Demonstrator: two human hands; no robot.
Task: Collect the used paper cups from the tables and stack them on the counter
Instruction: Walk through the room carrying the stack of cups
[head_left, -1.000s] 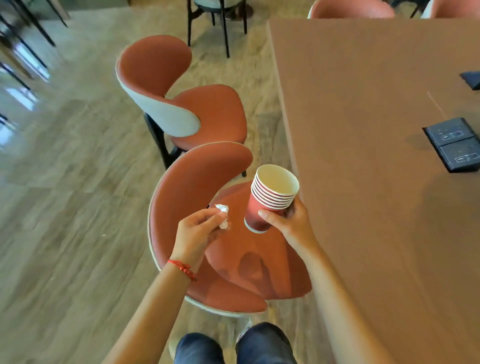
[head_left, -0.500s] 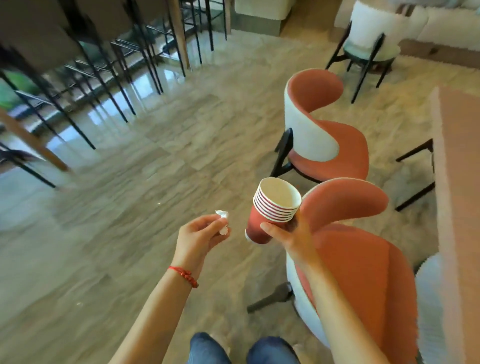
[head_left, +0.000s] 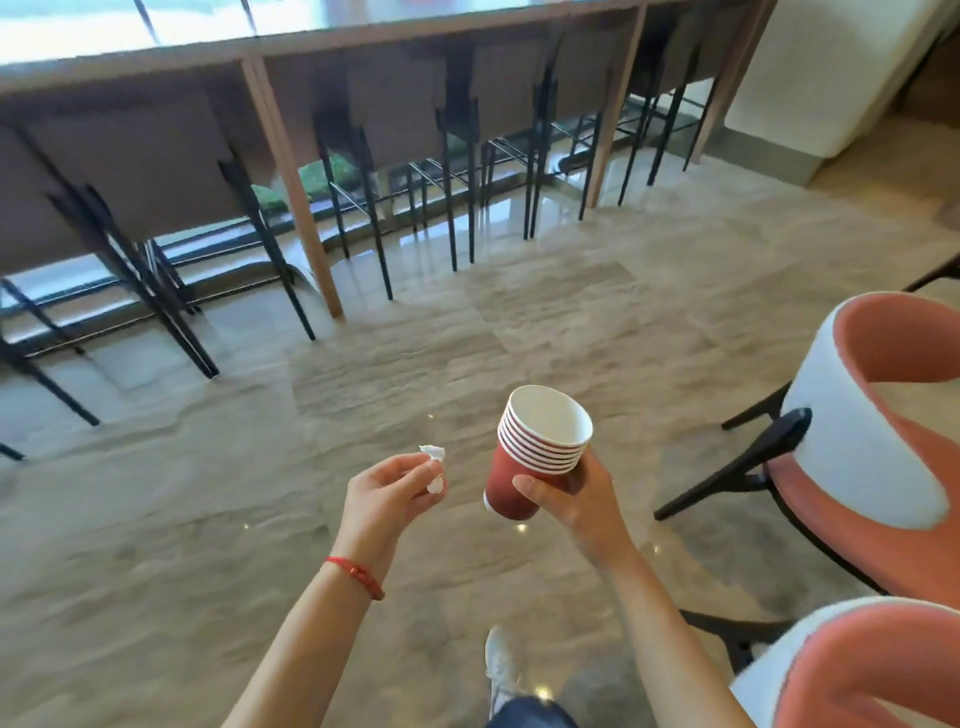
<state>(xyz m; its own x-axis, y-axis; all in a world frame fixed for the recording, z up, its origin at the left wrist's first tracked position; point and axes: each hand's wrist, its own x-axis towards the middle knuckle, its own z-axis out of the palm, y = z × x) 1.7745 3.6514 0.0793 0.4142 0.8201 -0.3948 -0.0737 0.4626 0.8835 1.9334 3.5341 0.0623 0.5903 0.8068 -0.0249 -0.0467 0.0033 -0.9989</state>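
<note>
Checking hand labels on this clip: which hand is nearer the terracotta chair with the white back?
Right. The right hand, holding the stack of red paper cups, is left of the chair; the left hand, pinching a tissue scrap, is farther left.

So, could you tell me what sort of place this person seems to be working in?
Probably a café or lounge. A long window counter has black-legged bar stools tucked under it, cushioned orange chairs stand on a polished stone floor, and the right hand holds a stack of red paper cups.
</note>
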